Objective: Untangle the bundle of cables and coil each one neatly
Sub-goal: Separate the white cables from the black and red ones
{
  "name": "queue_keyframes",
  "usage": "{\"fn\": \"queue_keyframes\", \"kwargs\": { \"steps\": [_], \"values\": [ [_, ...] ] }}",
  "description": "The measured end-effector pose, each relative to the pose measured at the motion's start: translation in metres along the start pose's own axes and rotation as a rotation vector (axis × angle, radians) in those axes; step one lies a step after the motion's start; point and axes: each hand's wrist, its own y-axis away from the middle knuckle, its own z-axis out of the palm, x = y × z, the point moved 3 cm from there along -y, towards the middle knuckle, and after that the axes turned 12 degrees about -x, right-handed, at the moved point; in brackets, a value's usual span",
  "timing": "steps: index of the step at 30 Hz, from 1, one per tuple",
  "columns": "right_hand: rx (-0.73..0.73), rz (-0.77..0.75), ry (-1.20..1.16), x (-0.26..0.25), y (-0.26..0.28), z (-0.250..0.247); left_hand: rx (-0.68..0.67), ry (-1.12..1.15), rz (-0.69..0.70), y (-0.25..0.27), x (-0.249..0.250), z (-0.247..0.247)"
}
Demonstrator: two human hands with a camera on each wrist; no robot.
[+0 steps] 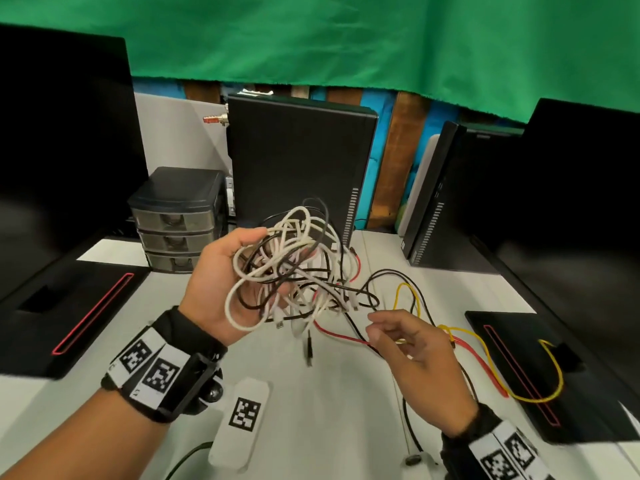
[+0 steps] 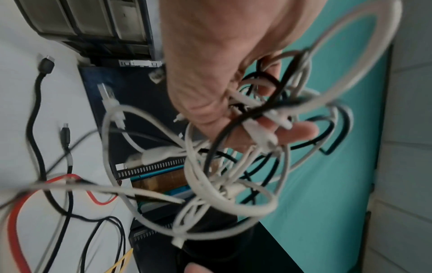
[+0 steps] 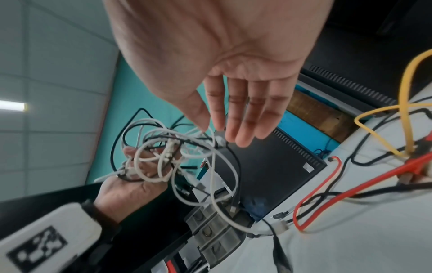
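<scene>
My left hand (image 1: 221,282) is raised above the white table (image 1: 332,417), fingers curled round a tangled cable bundle (image 1: 294,268) of white and black cables. The left wrist view shows the left hand (image 2: 222,64) with the cable bundle (image 2: 229,175) looped over its fingers. Loose ends trail down to the table: a red cable (image 1: 346,336), a yellow cable (image 1: 491,362) and a black plug (image 1: 308,353) that hangs free. My right hand (image 1: 412,344) hovers just right of the tangle, above the trailing strands. Seen from the right wrist, the right hand (image 3: 222,55) has straight fingers and holds nothing.
A small grey drawer unit (image 1: 176,220) and a black computer tower (image 1: 298,161) stand behind the bundle, with a second tower (image 1: 446,195) at the right. Black monitor bases (image 1: 69,313) (image 1: 540,375) flank the work area. A white marker tag (image 1: 242,417) lies near me.
</scene>
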Motion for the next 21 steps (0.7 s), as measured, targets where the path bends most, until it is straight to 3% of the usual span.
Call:
{"fn": "queue_keyframes", "kwargs": {
  "steps": [7,12,17,21],
  "values": [
    [0.219,-0.069,-0.017,-0.007,0.002,-0.001,-0.133,0.053,-0.061,0.002,-0.007,0.002],
    [0.044,-0.189,0.139,-0.034,-0.003,-0.003,-0.147,0.113,-0.119,-0.001,-0.011,0.000],
    [0.333,-0.124,-0.176,-0.047,-0.018,-0.036,-0.052,0.173,-0.141,0.002,-0.005,-0.007],
    [0.400,-0.061,-0.430,-0.043,-0.017,-0.052,-0.017,0.146,-0.172,0.003,-0.003,-0.010]
  ]
}}
